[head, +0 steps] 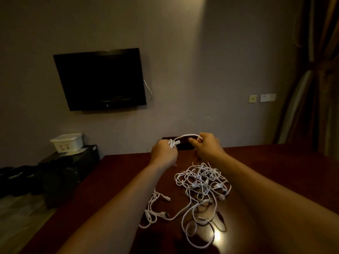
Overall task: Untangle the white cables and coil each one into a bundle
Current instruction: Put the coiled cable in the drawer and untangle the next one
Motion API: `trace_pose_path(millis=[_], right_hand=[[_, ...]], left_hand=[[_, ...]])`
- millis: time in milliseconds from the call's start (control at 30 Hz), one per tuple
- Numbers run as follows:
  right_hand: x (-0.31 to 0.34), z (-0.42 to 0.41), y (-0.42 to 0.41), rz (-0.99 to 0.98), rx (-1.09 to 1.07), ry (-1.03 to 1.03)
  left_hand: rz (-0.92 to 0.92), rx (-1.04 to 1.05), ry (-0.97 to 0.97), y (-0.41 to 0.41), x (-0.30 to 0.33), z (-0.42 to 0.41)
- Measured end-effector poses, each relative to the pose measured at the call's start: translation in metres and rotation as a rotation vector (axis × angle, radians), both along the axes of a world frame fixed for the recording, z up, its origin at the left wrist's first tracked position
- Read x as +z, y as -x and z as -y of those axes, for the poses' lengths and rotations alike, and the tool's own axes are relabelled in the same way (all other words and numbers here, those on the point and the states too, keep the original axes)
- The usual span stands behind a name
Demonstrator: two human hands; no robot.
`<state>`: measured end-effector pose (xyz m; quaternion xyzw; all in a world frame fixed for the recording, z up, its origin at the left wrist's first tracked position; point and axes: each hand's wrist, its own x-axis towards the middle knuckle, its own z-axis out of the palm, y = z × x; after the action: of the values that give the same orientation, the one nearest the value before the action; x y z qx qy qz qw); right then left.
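While both hands work above the far edge of the counter (275, 162), left hand (163, 153) pinches a small coil of white cable (185, 137) with its plug; right hand (207, 146) curls round the loop's other end. Tangled pile (201, 182) lies at 6 o'clock from the hands, finished-looking bundle (154, 208) at 8. Best to keep the loops even, wrap the tail tight and hold the cable clear of the pile.

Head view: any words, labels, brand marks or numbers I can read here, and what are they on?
No text reads clearly.
Black wall-mounted television: small mark on the lower bezel, too blurred to read.
White plastic box: reddish marks on its front, illegible.
White wall plate: dark specks, too small to read.
White cables: no print visible.
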<state>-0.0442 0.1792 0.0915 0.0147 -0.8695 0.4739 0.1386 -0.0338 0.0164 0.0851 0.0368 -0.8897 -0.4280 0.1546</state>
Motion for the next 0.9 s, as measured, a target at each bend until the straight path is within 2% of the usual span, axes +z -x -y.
trace_pose_path(millis=[100,200,233,367,500,533,600,667,733,833,900], right_hand=[[0.001,0.002,0.002,0.004,0.017,0.121],[0.003,0.005,0.004,0.075,0.062,0.285],[0.003,0.004,0.004,0.095,0.065,0.299],[-0.009,-0.002,0.004,0.121,0.056,0.216],[-0.021,0.0,0.002,0.308,0.119,0.267],[-0.026,0.001,0.001,0.365,0.113,0.232],[-0.037,0.001,0.001,0.4,0.077,-0.019],[-0.051,-0.001,0.003,0.334,0.038,-0.345],[-0.062,-0.002,0.003,0.16,-0.034,-0.457],[-0.079,0.001,-0.001,-0.167,-0.073,-0.166],[-0.091,0.006,-0.004,-0.339,-0.052,-0.067]], left_hand=[[-0.009,-0.134,-0.105,-0.006,0.005,-0.005],[0.054,-0.256,-0.345,-0.013,0.007,-0.008],[0.055,-0.269,-0.368,-0.013,0.006,-0.007],[0.107,-0.255,-0.375,-0.008,-0.008,0.003],[0.287,-0.276,-0.555,-0.009,-0.022,0.006],[0.324,-0.277,-0.574,-0.008,-0.026,0.006],[0.373,-0.26,-0.577,-0.006,-0.038,0.005],[0.363,-0.227,-0.59,-0.002,-0.051,0.005],[0.307,-0.177,-0.586,0.001,-0.064,0.004],[0.247,-0.129,-0.591,0.004,-0.078,0.004],[0.249,-0.15,-0.727,0.006,-0.085,0.002]])
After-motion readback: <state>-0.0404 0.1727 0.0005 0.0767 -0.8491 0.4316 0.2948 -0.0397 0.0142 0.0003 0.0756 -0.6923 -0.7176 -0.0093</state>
